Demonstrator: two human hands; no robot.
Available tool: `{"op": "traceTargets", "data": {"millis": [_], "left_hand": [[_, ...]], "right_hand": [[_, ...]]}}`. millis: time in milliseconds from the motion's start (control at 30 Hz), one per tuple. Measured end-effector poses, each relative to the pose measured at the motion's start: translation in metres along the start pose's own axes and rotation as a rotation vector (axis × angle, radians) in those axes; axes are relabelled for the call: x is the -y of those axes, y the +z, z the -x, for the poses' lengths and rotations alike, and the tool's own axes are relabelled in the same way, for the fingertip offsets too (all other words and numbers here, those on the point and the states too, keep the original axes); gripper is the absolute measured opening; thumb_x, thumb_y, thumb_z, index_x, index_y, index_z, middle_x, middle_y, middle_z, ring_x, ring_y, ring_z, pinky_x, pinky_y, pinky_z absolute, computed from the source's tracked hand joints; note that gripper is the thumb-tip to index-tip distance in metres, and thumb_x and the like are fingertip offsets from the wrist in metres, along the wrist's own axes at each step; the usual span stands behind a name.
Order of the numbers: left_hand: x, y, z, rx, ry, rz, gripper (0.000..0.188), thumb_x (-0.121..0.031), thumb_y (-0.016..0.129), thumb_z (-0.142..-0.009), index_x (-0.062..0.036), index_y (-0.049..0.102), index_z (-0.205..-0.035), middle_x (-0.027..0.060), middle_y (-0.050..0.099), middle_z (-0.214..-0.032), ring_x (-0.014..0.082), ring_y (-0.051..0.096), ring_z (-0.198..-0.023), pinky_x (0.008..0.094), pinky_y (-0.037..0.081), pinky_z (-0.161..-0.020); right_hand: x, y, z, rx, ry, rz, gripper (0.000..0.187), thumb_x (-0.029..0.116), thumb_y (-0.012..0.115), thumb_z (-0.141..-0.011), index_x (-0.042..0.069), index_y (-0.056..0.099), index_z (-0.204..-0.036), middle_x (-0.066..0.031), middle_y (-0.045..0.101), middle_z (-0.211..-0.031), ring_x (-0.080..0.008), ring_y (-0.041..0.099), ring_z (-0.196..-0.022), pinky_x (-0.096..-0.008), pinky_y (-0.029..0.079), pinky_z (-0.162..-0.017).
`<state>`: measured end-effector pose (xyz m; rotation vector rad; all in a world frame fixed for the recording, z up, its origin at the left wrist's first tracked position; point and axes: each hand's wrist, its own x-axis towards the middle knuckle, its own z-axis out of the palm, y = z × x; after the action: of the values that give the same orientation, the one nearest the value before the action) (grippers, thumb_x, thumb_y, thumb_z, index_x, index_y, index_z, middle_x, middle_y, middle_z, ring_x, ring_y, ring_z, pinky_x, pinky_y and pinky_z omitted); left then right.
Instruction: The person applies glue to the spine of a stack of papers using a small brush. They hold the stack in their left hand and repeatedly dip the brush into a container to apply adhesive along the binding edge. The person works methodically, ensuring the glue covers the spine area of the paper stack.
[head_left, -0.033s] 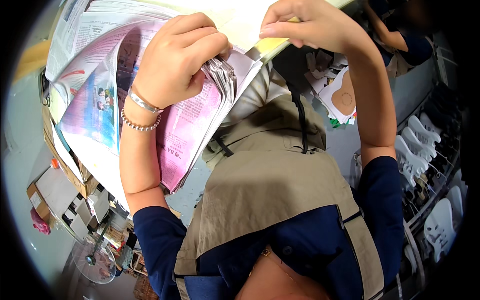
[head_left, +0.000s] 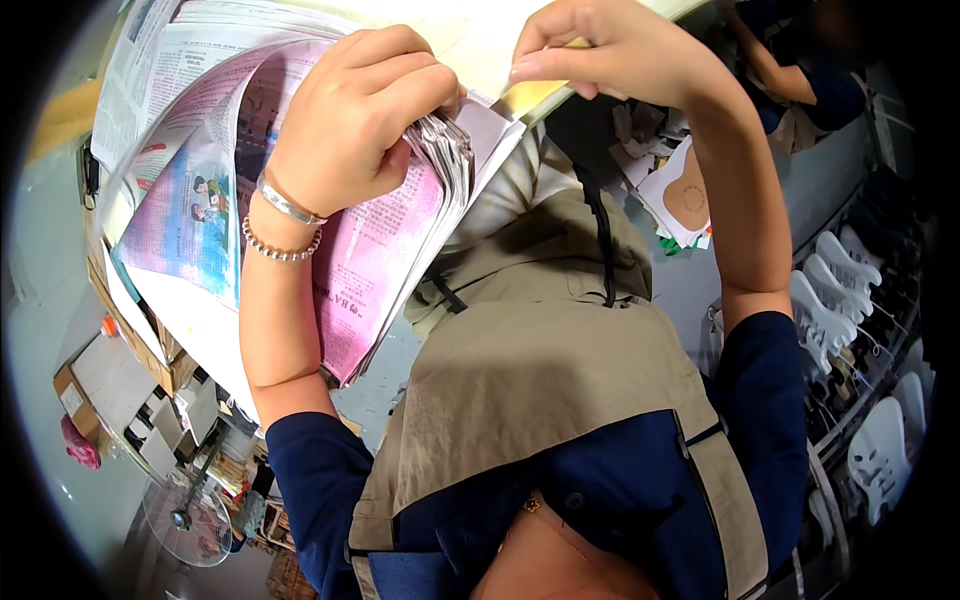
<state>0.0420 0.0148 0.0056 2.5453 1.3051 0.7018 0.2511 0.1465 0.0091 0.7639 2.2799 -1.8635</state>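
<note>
My left hand is closed around the bunched edge of a stack of newspapers, some sheets tinted pink. The stack lies on a pale yellow table and sticks out past its near edge toward my body. At the left, one newspaper sheet with a blue and pink picture is curled up from the rest. Over the table's edge, to the right of the stack, my right hand has thumb and forefinger pinched together. Whatever lies between those fingertips is too small to make out.
More printed newspapers lie at the far left. At the right, a rack holds white, bone-shaped plastic pieces. Another person's arm shows at the top right, above loose papers. A fan stands at the lower left.
My right hand has shifted slightly to the left. The curled newspaper sheet at the left has moved a little. My left hand keeps its grip on the newspapers.
</note>
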Motion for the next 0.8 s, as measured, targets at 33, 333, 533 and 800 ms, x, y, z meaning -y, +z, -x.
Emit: {"op": "traceTargets", "data": {"millis": [33,333,533,800], "left_hand": [[0.000,0.001,0.000,-0.002,-0.001,0.000,0.036,0.009,0.057,-0.050,-0.0066,0.057,-0.082,0.0046,0.059,-0.078,0.0279,0.057,-0.083,0.0372,0.046,-0.071],[0.007,0.002,0.000,-0.010,0.009,0.114,0.031,0.006,0.053,-0.049,-0.0046,0.057,-0.079,0.0067,0.061,-0.079,0.0294,0.057,-0.082,0.0364,0.046,-0.073],[0.009,-0.003,0.000,0.014,-0.022,0.253,0.022,-0.004,0.050,-0.052,-0.0035,0.052,-0.073,0.0079,0.059,-0.076,0.0282,0.055,-0.078,0.0341,0.043,-0.077],[0.040,0.005,0.020,-0.241,-0.102,0.867,0.029,-0.027,0.067,-0.087,-0.0046,0.057,-0.070,0.0052,0.057,-0.071,0.0162,0.051,-0.069,0.0280,0.041,-0.064]], "right_hand": [[0.000,0.004,-0.004,0.034,0.003,-0.012,0.019,0.018,0.066,-0.090,-0.001,0.069,-0.089,0.0015,0.056,-0.062,-0.0058,0.046,-0.056,-0.0215,0.037,-0.052],[-0.015,0.017,0.013,-0.069,-0.111,-0.018,0.018,0.019,0.066,-0.091,0.001,0.070,-0.088,0.0036,0.056,-0.063,-0.0028,0.045,-0.054,-0.0193,0.033,-0.049],[-0.019,0.072,0.017,-0.038,-0.165,-0.149,0.015,0.016,0.065,-0.090,0.002,0.069,-0.089,0.0024,0.060,-0.067,-0.0032,0.049,-0.055,-0.0193,0.037,-0.049],[-0.012,0.189,0.019,-0.035,-0.365,-0.132,0.022,0.027,0.069,-0.087,0.006,0.070,-0.094,-0.0107,0.071,-0.076,-0.0187,0.067,-0.058,-0.0311,0.051,-0.054]]}}
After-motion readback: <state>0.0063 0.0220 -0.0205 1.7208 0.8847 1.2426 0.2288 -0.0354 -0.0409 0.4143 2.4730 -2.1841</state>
